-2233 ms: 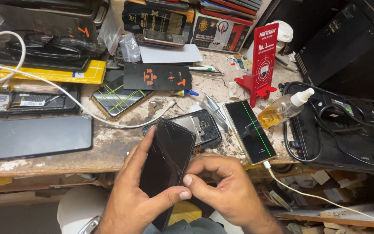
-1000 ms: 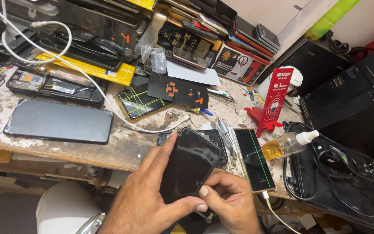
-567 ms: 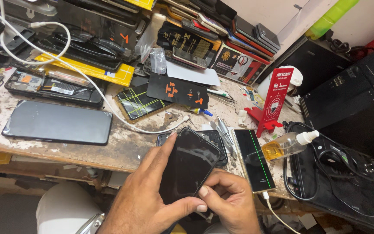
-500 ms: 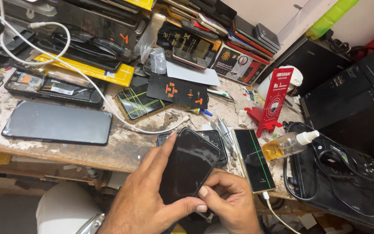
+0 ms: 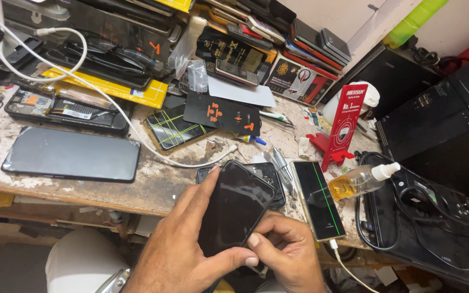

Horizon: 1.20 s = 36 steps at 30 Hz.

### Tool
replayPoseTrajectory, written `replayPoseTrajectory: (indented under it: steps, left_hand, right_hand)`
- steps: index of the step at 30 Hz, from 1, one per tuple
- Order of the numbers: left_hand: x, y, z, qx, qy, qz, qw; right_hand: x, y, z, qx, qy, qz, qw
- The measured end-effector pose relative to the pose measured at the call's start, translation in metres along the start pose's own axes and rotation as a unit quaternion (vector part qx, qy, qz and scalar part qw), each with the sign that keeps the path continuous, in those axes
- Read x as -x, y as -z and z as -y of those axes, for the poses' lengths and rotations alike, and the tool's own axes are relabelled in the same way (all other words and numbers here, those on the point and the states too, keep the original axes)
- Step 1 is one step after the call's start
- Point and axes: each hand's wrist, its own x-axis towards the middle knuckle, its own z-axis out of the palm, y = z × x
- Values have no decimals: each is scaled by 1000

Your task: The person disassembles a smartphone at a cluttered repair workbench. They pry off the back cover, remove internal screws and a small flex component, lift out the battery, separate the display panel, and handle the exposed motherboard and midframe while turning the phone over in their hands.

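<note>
A dark glossy rectangular phone [image 5: 234, 209] is held tilted at the near edge of a worn, paint-flecked wooden bench [image 5: 153, 182]. It is clamped by the left hand [image 5: 183, 249], fingers along its left side and thumb across its lower end, while its lower right edge is pinched by the right hand [image 5: 286, 252]. Just right, a black phone with a green line [image 5: 318, 199] is laid flat. Farther right, a red upright card stand [image 5: 343, 127] is set; yellow flat boxes [image 5: 109, 87] are stacked far left.
</note>
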Motion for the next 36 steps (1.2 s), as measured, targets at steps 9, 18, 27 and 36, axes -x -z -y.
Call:
replayPoseTrajectory:
  steps: [9,18,27,36]
  left_hand:
    - [2,1,4,2,-9,1,1000]
    - [5,-2,11,5,-38,-9,999]
    - [2,-1,2,0,-23,-8,1000]
    - [0,3,-6,4,-8,-2,1000]
  right_hand:
    - [0,-1,-4,9,21,1,1000]
    - [0,-2,-4,8,8,-4,1000]
    - [2,0,-2,6,3,-10,1000]
    - [3,-2,1,-18,2,-2,1000]
